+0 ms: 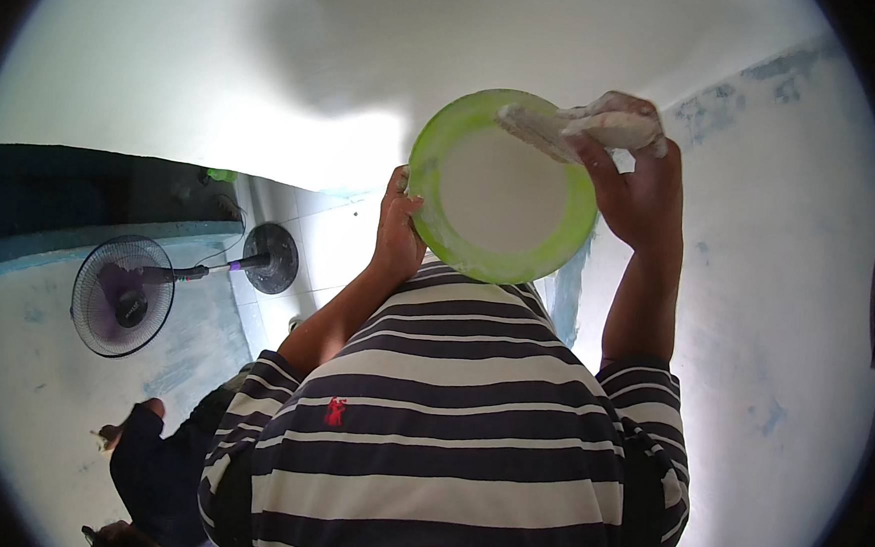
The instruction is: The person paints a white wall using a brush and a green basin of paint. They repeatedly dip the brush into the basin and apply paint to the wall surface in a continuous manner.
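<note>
My left hand (401, 222) grips the left rim of a round green plastic basin (447, 236), its thumb over the edge. Whitish liquid, like paint or thin plaster, lies in the basin. My right hand (631, 172) is shut on a brush (536, 129), or a similar applicator, coated in white. Its bristle-like end reaches over the basin's upper right rim, above the liquid. White residue covers the fingers of my right hand, and a little is on my left. The applicator's exact shape is hard to tell under the coating.
A white wall (196, 48) stands close in front. Another wall (777, 257), with patchy blue marks, is at the right. At the left are a pedestal fan (124, 296), its cord and a tiled floor (335, 230). Another person (155, 474) is at the lower left by a blue-patched wall.
</note>
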{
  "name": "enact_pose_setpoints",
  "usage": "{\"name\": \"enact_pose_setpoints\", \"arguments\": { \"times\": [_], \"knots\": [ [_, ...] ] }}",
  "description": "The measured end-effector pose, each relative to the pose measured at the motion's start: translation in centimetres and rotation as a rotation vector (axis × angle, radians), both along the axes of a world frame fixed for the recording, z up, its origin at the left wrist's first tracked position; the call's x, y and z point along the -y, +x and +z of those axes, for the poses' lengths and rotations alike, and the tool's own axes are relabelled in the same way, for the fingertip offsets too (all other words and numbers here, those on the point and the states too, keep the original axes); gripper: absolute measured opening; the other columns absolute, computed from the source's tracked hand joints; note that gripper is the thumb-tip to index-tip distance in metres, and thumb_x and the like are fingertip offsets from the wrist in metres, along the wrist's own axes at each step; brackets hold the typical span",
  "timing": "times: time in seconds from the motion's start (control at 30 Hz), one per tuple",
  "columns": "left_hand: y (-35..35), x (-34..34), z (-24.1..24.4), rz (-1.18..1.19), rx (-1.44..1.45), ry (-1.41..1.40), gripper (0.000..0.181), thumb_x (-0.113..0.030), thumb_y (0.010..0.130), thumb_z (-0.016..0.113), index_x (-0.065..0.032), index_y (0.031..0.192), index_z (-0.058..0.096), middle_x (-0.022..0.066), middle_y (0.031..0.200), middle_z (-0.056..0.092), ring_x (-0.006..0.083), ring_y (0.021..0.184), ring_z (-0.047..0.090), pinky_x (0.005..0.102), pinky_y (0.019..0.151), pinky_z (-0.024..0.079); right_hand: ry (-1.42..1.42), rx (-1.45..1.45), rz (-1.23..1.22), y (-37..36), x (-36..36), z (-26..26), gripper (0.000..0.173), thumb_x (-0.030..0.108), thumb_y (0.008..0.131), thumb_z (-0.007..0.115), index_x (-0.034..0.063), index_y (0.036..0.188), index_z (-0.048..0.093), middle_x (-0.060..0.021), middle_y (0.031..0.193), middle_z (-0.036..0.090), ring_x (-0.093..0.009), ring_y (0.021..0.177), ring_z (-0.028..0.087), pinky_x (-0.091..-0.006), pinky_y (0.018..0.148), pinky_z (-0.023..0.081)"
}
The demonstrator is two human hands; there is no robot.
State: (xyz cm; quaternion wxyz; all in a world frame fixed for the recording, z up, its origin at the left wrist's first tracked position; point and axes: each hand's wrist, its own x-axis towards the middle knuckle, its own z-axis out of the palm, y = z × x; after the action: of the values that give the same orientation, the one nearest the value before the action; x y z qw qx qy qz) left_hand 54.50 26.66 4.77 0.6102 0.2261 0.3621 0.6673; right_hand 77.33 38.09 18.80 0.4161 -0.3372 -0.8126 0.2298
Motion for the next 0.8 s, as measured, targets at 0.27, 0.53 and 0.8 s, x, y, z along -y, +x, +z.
{"name": "enact_pose_setpoints", "arguments": {
  "times": [0.27,0.53,0.8],
  "knots": [
    [0.2,0.2,0.1,-0.032,-0.017,0.004,0.046,-0.008,0.086,0.04,0.0001,0.131,0.039,0.0185,0.119,0.054,0.0242,0.111,0.058,0.0356,0.099,0.049,-0.052,0.112,0.09,-0.6,0.7,-0.9,0.024,0.012,0.084,0.073,0.0031,0.105,0.069,-0.0139,0.096,0.072,-0.029,0.085,0.071,-0.035,0.077,0.056],
    [-0.4,-0.2,-2.2,-0.017,-0.158,-0.028,0.045,-0.008,0.086,0.042,-0.0002,0.131,0.041,0.0173,0.118,0.056,0.0228,0.109,0.06,0.0334,0.095,0.052,0.111,0.1,0.285,-2.0,0.7,-5.2,0.023,0.005,0.073,0.082,0.0039,0.092,0.068,-0.0122,0.095,0.071,-0.032,0.089,0.071,-0.0385,0.08,0.058],
    [-1.9,-0.6,-5.4,-0.043,0.013,-0.133,0.046,-0.005,0.085,0.043,-0.0016,0.132,0.041,0.0171,0.116,0.058,0.0243,0.108,0.062,0.0364,0.094,0.054,0.054,0.028,0.325,-1.4,1.2,-8.5,0.021,0.0,0.074,0.081,0.0054,0.09,0.067,-0.0106,0.096,0.072,-0.029,0.091,0.071,-0.0412,0.08,0.059]
  ]
}}
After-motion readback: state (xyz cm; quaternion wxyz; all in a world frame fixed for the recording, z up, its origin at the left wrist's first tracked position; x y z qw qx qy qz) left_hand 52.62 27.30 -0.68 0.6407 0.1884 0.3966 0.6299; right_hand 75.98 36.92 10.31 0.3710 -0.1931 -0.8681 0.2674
